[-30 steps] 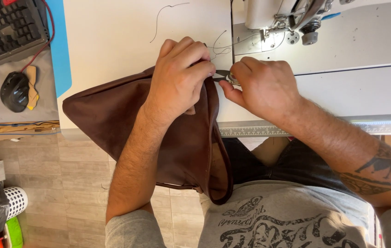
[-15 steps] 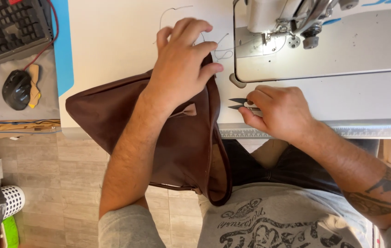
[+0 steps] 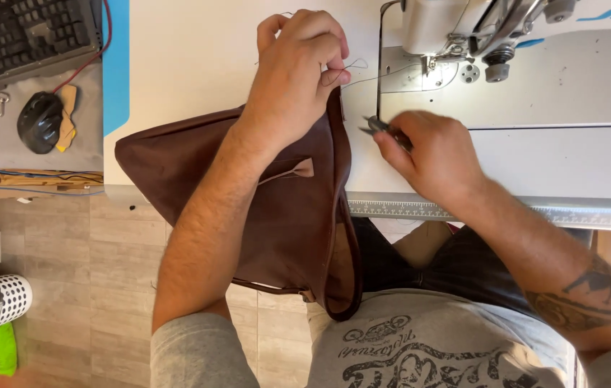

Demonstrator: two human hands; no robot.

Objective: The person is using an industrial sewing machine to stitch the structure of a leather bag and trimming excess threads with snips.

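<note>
A brown fabric bag piece lies over the front edge of the white sewing table and hangs down toward my lap. My left hand rests on its upper edge, fingers pinched on a thin thread that runs to the right toward the sewing machine. My right hand is beside the bag's right edge and holds small thread snips, their tips pointing left toward the thread.
A black keyboard and black mouse sit on a grey desk at the left. A ruler strip runs along the table's front edge. A white perforated bin stands on the tiled floor at lower left.
My left hand has moved up the bag's edge and pulled the thread taut. My right hand dropped away with the snips, then came back up toward the thread.
</note>
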